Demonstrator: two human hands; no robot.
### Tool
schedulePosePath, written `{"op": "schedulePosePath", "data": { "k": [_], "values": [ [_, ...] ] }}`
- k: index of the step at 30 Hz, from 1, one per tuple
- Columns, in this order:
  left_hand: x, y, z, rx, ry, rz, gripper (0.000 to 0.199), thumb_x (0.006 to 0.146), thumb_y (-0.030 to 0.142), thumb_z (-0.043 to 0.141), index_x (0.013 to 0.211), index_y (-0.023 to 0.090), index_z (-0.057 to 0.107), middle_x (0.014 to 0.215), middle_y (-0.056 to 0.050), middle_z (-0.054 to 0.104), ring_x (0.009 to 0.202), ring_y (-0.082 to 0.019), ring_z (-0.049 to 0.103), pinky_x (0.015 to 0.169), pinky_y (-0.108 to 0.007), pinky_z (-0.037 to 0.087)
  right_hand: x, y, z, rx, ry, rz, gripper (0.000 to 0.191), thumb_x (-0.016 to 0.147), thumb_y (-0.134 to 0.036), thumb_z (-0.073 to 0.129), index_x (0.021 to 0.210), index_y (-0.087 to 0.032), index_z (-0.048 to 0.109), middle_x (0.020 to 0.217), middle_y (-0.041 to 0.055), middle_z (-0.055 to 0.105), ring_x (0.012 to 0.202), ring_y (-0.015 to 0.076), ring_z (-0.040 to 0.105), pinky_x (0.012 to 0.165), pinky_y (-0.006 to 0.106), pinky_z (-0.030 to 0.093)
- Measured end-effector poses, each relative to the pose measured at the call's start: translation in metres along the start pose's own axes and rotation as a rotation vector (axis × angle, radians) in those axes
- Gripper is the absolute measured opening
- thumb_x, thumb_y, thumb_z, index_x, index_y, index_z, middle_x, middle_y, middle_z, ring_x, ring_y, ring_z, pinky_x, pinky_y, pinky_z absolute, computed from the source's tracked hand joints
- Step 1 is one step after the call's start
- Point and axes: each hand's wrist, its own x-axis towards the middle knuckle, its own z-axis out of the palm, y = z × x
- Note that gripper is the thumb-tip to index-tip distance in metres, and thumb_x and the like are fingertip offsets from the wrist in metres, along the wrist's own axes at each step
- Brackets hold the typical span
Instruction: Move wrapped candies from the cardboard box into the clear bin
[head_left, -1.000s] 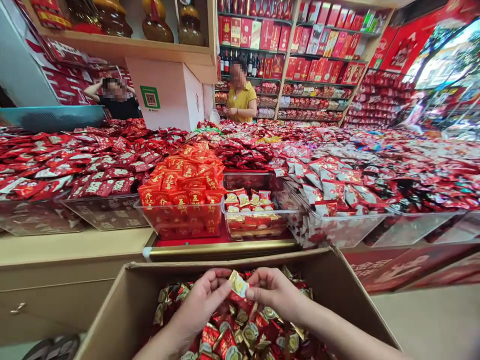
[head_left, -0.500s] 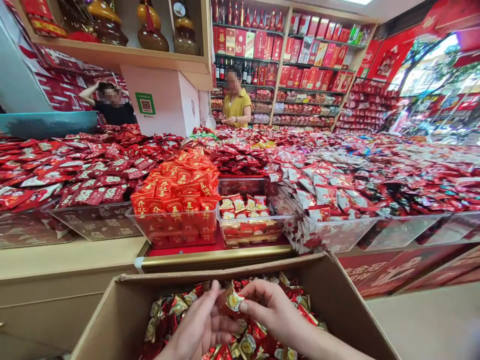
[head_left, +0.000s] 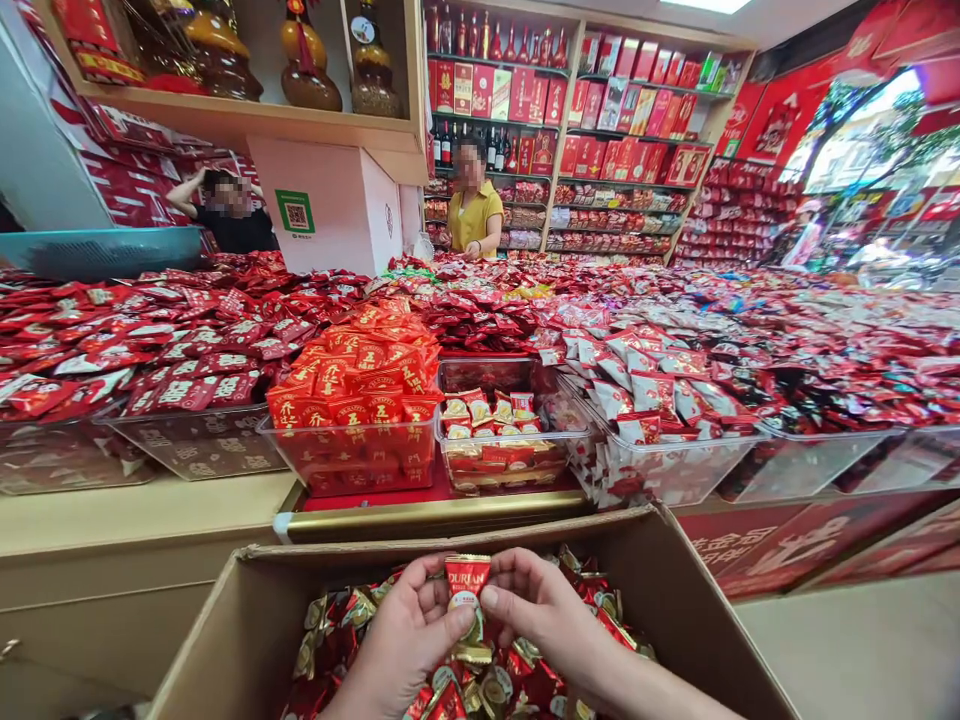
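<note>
Red and gold, the DURIAN packet point(head_left: 466, 578) is upright at lower centre of the frame, lettering facing the camera! The left hand point(head_left: 411, 622) has its grip closed, thumb pressing the packet's front; the right hand point(head_left: 534, 604) pinches the opposite edge. Below them, similar packets point(head_left: 343, 608) fill a cardboard box point(head_left: 709, 615); near the frame's middle, a clear tub point(head_left: 525, 437) stands just beyond.

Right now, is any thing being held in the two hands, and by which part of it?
A small, glossy red-and-gold rectangular packet is held by its two side edges, between the left fingers and the right fingers.
</note>
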Motion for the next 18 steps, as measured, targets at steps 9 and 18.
{"op": "schedulePosePath", "data": {
  "k": [9, 18],
  "values": [
    [-0.002, -0.001, 0.001, -0.042, 0.074, -0.019, 0.028, 0.059, 0.021, 0.072, 0.083, 0.015, 0.059, 0.077, -0.005, 0.071, 0.078, -0.018, 0.063, 0.076, -0.029, 0.045, 0.003, 0.002, 0.004, 0.101, 0.0, 0.051, 0.035, 0.058, -0.039, 0.069, 0.074, -0.014, 0.05, 0.058, -0.0035, 0.05, 0.05, 0.0066, 0.044, 0.047, 0.019, 0.037],
    [-0.003, 0.01, -0.007, -0.149, 0.082, -0.109, 0.026, 0.068, 0.037, 0.062, 0.086, 0.018, 0.058, 0.073, -0.002, 0.067, 0.061, -0.014, 0.059, 0.051, -0.022, 0.042, -0.008, -0.046, 0.002, -0.024, 0.013, -0.224, 0.029, 0.064, -0.026, 0.066, 0.075, -0.018, 0.041, 0.066, -0.0038, 0.05, 0.059, 0.0068, 0.046, 0.054, 0.02, 0.037]
  ]
}}
